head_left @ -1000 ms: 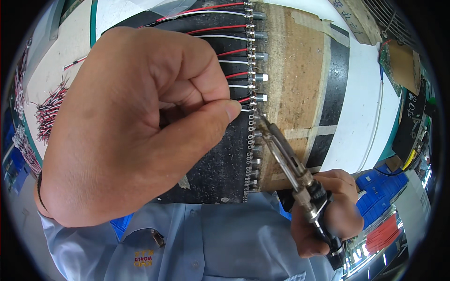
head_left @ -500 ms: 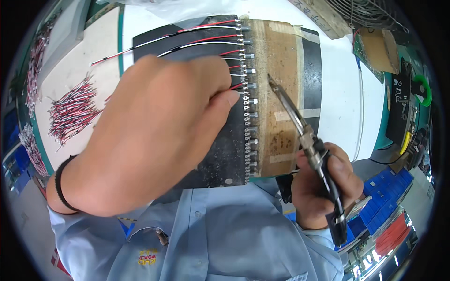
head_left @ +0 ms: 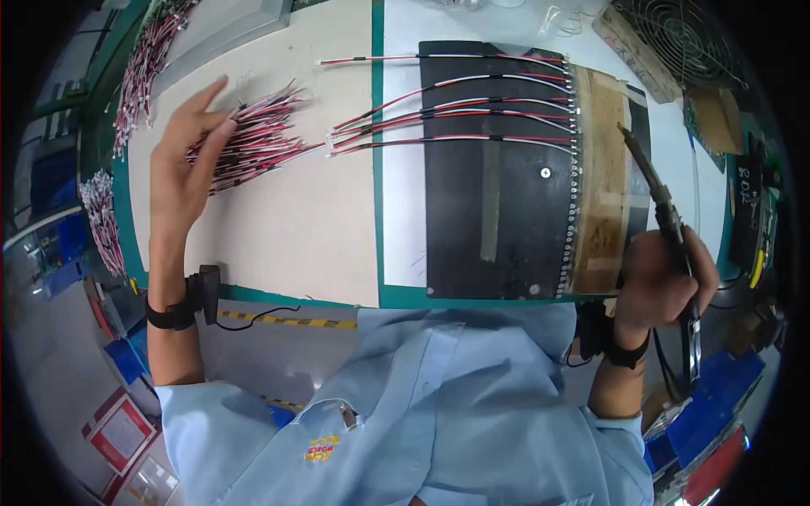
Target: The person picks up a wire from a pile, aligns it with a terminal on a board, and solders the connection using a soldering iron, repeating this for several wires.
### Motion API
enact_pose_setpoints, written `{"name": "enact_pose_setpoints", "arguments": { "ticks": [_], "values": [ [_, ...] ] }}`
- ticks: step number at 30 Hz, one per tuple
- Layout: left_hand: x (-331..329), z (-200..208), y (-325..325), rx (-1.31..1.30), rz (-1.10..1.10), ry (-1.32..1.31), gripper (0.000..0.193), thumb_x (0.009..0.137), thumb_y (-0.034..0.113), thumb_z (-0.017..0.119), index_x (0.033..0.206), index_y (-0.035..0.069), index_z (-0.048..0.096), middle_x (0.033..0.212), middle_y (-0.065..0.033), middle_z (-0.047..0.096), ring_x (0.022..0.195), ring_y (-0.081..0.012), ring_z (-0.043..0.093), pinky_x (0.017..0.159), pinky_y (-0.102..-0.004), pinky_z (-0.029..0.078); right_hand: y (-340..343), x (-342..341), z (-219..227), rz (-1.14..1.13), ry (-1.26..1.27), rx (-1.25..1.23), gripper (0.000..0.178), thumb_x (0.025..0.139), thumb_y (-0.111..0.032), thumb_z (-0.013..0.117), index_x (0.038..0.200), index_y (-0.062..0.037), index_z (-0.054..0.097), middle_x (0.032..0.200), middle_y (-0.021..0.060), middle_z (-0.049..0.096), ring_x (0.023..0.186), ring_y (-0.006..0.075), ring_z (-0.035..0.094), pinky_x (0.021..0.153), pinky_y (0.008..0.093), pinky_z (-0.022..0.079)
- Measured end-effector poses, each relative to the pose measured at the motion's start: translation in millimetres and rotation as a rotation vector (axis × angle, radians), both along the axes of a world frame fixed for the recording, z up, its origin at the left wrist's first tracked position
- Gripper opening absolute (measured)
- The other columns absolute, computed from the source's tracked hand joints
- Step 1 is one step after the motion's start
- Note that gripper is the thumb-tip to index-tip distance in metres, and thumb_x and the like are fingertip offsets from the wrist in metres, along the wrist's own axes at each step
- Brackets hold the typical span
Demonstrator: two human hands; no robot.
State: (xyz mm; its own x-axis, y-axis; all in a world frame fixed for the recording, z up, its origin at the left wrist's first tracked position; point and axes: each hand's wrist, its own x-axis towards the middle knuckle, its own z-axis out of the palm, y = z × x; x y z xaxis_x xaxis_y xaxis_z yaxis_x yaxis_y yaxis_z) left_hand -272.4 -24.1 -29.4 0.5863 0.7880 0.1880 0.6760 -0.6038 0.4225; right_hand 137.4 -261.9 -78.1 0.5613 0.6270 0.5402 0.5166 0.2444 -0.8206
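Note:
At the left, my left hand [head_left: 181, 156] reaches over a pile of short red, black and white wires [head_left: 261, 139], thumb and fingers apart at the pile's left side. Whether a fingertip touches a wire is hard to tell. My right hand [head_left: 662, 274] grips a soldering iron [head_left: 665, 207], whose tip points up and away over the brown strip [head_left: 601, 164] of a black board [head_left: 460, 219]. Several wire pairs [head_left: 498, 138] lie across the board, with their right ends at a row of small metal terminals [head_left: 570, 202] beside the strip. Lower terminals have no wires.
A pale wooden board [head_left: 295, 244] lies under the pile. More wire bundles [head_left: 101, 223] hang along the left edge. Far right are a round wire fan guard [head_left: 682, 38], a wooden block [head_left: 637, 55] and a green-edged brown board [head_left: 715, 122]. Blue bins [head_left: 709, 413] stand lower right.
My left hand has left the terminal row and moved left to the wire pile. The soldering iron stays in my right hand. The view has shifted, showing more of the left side.

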Motion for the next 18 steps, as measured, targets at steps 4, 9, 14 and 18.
{"name": "enact_pose_setpoints", "arguments": {
  "ticks": [4, 9, 14, 18],
  "values": [
    [2.9, 16.0, 0.8, 0.164, -0.012, -0.014, 0.020, 0.088, -0.004, 0.063, 0.108, -0.001, 0.067, 0.115, -0.0131, 0.068, 0.107, -0.0236, 0.064, 0.092, -0.0307, 0.048, 5.5, 4.3, -0.3, 0.017, -0.037, 0.029, 0.053, 0.098, -0.042, 0.045, 0.114, 0.0073, 0.051, 0.068, 0.0174, 0.063, 0.057, 0.0190, 0.060, 0.050, 0.0260, 0.043],
    [21.9, 33.7, 6.9, 0.299, -0.126, 0.066, 0.020, 0.085, -0.006, 0.064, 0.104, -0.001, 0.068, 0.099, -0.0128, 0.070, 0.089, -0.0230, 0.068, 0.078, -0.0272, 0.051, 9.0, 5.8, 8.7, -0.004, -0.051, -0.007, 0.048, 0.100, -0.037, 0.041, 0.117, 0.0078, 0.049, 0.068, 0.0187, 0.063, 0.057, 0.0213, 0.061, 0.049, 0.0259, 0.046],
    [38.2, 35.1, 7.4, 0.336, -0.198, 0.087, 0.017, 0.087, -0.002, 0.063, 0.104, 0.001, 0.067, 0.091, -0.0125, 0.069, 0.080, -0.0249, 0.066, 0.074, -0.0292, 0.051, 8.1, -5.4, 29.6, 0.023, -0.065, -0.014, 0.055, 0.099, -0.041, 0.043, 0.122, 0.0089, 0.046, 0.074, 0.0216, 0.064, 0.064, 0.0248, 0.065, 0.055, 0.0284, 0.051],
    [49.8, 33.9, -0.1, 0.188, -0.062, -0.080, 0.017, 0.092, 0.000, 0.059, 0.108, 0.000, 0.063, 0.088, -0.0129, 0.069, 0.080, -0.0195, 0.065, 0.075, -0.0292, 0.050, 5.9, -26.8, 40.7, 0.056, -0.028, -0.051, 0.065, 0.096, -0.050, 0.051, 0.122, 0.0097, 0.048, 0.077, 0.0230, 0.065, 0.067, 0.0268, 0.067, 0.062, 0.0326, 0.054]
  ]
}}
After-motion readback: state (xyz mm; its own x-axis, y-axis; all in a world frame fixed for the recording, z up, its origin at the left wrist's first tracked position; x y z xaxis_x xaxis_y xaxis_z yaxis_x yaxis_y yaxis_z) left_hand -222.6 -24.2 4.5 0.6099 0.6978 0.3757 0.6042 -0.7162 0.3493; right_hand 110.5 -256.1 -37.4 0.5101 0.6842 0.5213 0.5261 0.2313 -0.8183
